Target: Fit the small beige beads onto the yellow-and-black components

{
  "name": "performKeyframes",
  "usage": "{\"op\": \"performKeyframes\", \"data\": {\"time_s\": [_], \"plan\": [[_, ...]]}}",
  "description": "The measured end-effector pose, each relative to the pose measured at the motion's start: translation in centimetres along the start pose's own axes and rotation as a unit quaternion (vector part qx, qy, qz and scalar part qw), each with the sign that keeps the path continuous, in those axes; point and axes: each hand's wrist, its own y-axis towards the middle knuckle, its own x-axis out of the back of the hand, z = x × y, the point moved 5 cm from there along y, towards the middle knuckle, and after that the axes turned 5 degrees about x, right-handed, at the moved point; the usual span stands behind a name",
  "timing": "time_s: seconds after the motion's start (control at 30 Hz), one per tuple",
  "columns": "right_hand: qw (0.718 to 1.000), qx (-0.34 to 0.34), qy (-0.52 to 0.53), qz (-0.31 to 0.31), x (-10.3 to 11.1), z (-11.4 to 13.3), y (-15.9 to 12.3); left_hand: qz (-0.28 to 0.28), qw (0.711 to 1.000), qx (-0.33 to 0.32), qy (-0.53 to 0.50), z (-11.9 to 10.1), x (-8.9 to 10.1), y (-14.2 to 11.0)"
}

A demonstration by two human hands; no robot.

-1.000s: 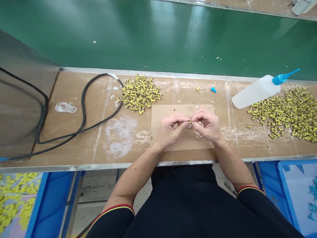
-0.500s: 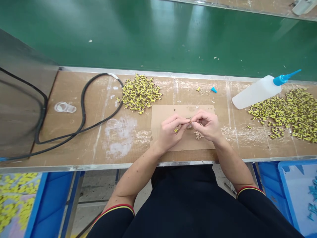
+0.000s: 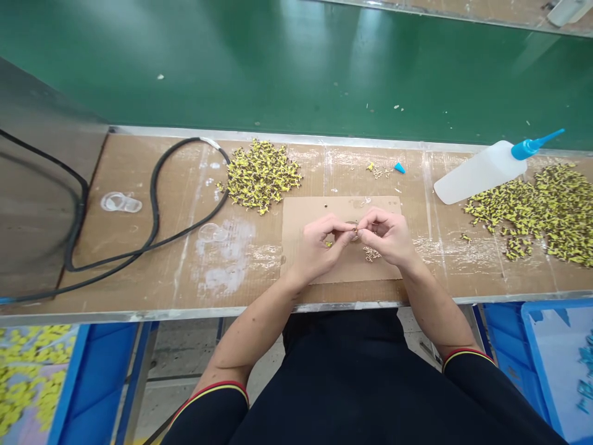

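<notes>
My left hand (image 3: 322, 247) and my right hand (image 3: 386, 236) meet fingertip to fingertip above a flat cardboard sheet (image 3: 296, 216). Both are closed in a pinch around something tiny and dark yellowish between them, too small to make out. Below the right fingers, a small heap of pale, thin pieces (image 3: 371, 254) lies on the sheet. A little yellow piece (image 3: 328, 243) shows under the curled fingers of my left hand. Just behind the fingertips, a small round clear thing is partly hidden.
Small yellow-and-dark pieces form a pile (image 3: 262, 175) at left and a larger pile (image 3: 556, 213) at right. A white squeeze bottle (image 3: 482, 172) lies by the right pile. A blue cap (image 3: 399, 167) sits behind the sheet. Black cable (image 3: 155, 191) loops at left. Blue crates (image 3: 99, 377) stand below.
Both hands stay in nearly the same place, fingertips still together. The left hand has shifted very slightly; the piles and bottle are unmoved.
</notes>
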Motion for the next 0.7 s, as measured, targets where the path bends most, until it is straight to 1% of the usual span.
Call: {"op": "performKeyframes", "data": {"time_s": [0.1, 0.17, 0.23, 0.3, 0.37, 0.43, 0.53, 0.6, 0.7], "plan": [[0.998, 0.057, 0.023, 0.006, 0.0, 0.6, -0.2, -0.001, 0.995, 0.026, -0.092, 0.4, 0.1, 0.2], [0.995, 0.088, 0.042, 0.018, -0.1, 1.0, -0.4, -0.008, 0.991, 0.017, -0.134, 0.4, 0.3, 0.3], [0.993, 0.101, 0.048, 0.048, -0.4, 1.2, -0.6, -0.008, 0.988, -0.001, -0.157, 0.3, 0.4, 0.3], [0.991, 0.102, 0.035, 0.076, -0.7, 1.2, -0.8, 0.005, 0.986, -0.015, -0.165, 0.2, 0.4, 0.4], [0.990, 0.113, 0.011, 0.081, -0.9, 1.3, -1.0, 0.020, 0.985, -0.025, -0.168, 0.1, 0.4, 0.3], [0.988, 0.141, -0.023, 0.062, -0.8, 1.6, -1.0, 0.024, 0.986, -0.036, -0.160, 0.0, 0.4, 0.3], [0.977, 0.197, -0.075, 0.031, -0.7, 2.3, -1.0, 0.002, 0.992, -0.063, -0.106, -0.2, 0.7, 0.2], [0.969, 0.228, -0.095, 0.021, -0.7, 2.8, -1.0, -0.018, 0.994, -0.091, -0.053, -0.6, 0.9, 0.1], [0.955, 0.268, -0.122, 0.015, -0.7, 3.2, -0.9, -0.040, 0.988, -0.146, 0.008, -1.3, 1.1, -0.1]]}}
